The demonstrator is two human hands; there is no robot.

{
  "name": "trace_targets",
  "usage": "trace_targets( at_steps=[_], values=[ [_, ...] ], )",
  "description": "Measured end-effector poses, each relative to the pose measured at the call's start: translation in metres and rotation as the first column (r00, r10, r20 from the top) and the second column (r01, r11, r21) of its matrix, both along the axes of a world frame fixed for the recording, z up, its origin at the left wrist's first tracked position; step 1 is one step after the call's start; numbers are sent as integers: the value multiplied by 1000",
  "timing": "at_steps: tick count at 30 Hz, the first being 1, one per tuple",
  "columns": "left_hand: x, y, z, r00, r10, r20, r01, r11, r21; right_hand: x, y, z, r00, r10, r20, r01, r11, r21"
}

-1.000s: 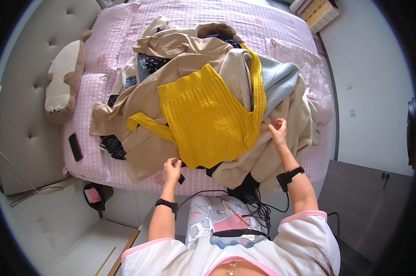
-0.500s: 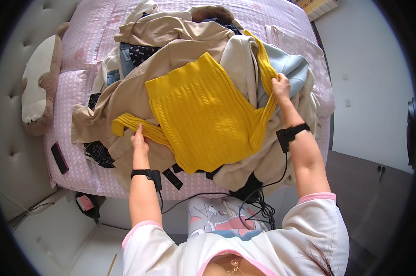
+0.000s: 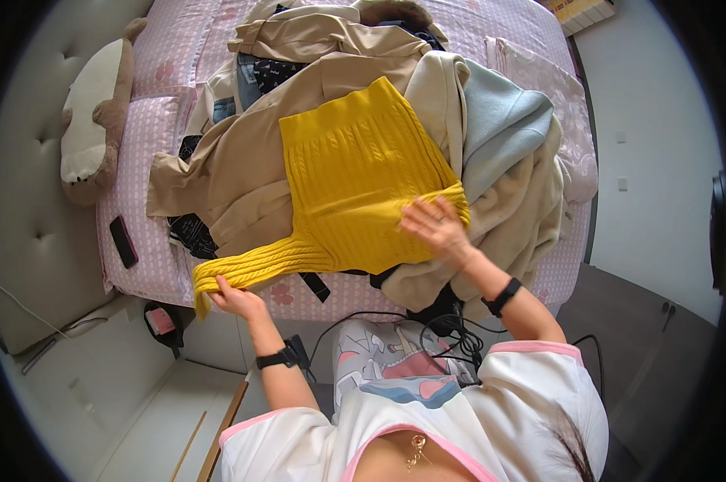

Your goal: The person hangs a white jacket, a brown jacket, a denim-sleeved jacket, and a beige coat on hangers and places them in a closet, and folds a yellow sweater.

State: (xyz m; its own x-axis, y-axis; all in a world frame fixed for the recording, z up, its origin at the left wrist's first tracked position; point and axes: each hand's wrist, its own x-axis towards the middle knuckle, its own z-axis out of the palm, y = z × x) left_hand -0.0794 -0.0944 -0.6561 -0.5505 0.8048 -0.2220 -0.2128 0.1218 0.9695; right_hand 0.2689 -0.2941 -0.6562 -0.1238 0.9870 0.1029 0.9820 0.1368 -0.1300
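Head: left hand (image 3: 238, 301) pinches yellow sweater (image 3: 355, 177), right hand (image 3: 439, 229) spread atop; black holder (image 3: 177, 329) contains pink item (image 3: 161, 321).

A plush toy (image 3: 92, 120) lies near a phone (image 3: 124, 242).

the blurred right hand (image 3: 437, 227) hides some of the yellow sweater (image 3: 351, 173) — seemingly sleeve (image 3: 454, 195) — and a yellow-white stack (image 3: 586, 13) is cropped above.

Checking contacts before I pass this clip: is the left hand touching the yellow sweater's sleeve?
Touching. The head view shows the left hand at the yellow sleeve, near its outer end, with a fingertip overlapping the knit's lower edge.
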Motion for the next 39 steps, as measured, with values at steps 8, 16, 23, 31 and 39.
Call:
trace_targets(
  at_steps=[8,16,23,31,39],
  values=[
    [117,-77,0,-420,-624,-659,874,-83,-478,-27,-17,-3,850,-277,-448,273,959,-74],
    [98,-76,-82,196,-660,-725,302,744,-596,8,-26,-13,323,-765,-558,805,532,-262],
    [42,-51,-121,767,-578,277,614,540,-576,-4,4,-18,283,-942,-182,843,335,-421],
    [25,-53,-131,556,-813,174,719,366,-591,-16,-6,-20,525,-843,-116,788,533,-309],
    [43,-57,-122,424,-898,116,688,236,-686,43,-15,-12,309,-905,-293,678,426,-599]
  ],
)
